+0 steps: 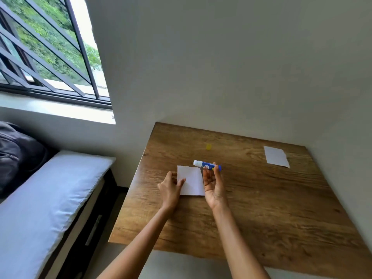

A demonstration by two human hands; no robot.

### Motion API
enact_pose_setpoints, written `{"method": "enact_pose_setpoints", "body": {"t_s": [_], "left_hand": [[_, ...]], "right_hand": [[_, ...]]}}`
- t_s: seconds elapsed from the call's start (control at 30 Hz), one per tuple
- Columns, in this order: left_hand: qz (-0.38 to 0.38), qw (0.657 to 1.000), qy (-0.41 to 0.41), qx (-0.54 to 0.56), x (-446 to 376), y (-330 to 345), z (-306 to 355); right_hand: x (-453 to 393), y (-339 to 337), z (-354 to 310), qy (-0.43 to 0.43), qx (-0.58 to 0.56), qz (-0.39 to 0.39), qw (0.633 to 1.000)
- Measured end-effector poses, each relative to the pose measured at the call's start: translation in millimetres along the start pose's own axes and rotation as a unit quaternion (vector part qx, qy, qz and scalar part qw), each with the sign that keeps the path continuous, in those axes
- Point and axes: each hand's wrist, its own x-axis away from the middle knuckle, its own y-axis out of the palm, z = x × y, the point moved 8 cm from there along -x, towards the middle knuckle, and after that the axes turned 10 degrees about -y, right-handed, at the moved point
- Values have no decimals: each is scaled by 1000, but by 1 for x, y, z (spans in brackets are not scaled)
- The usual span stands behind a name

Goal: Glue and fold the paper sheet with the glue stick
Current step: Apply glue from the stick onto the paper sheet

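A small white paper sheet (pixel 191 180) lies flat on the wooden table (pixel 271 198). My left hand (pixel 171 188) rests on the sheet's left edge, fingers pressing it down. My right hand (pixel 213 184) is at the sheet's right edge and holds a blue glue stick (pixel 207 165) sideways above the sheet's far corner, its white uncapped end pointing left. A yellow cap (pixel 208 146) sits on the table farther back.
A second white paper sheet (pixel 276 157) lies at the far right of the table. Walls close the table's back and right sides. A bed with a light blue cover (pixel 50 198) stands to the left, under a barred window (pixel 46 49).
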Motion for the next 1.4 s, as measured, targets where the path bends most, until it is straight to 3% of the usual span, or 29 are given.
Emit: {"method": "enact_pose_setpoints", "body": {"t_s": [0.13, 0.27, 0.4, 0.5, 0.7, 1.17, 1.4], "left_hand": [[-4, 995, 45, -91, -6, -2, -2], [7, 975, 123, -183, -21, -20, 2], [-117, 898, 234, -353, -34, -6, 1], [-142, 867, 269, -395, -35, 2, -3], [-92, 898, 239, -357, -27, 7, -15], [-72, 903, 237, -350, -30, 7, -18], [-64, 905, 239, -346, -30, 6, -17]], "right_hand": [[2, -2, 0, -28, 76, 16, 997], [-8, 4, -8, -81, 237, 8, 968], [-18, 24, -15, -175, 411, -26, 894], [-21, 42, -9, -226, 518, -72, 822], [-23, 54, 11, -248, 609, -123, 743], [-21, 69, 32, -282, 659, -158, 679], [-29, 65, 26, -269, 670, -151, 675]]}}
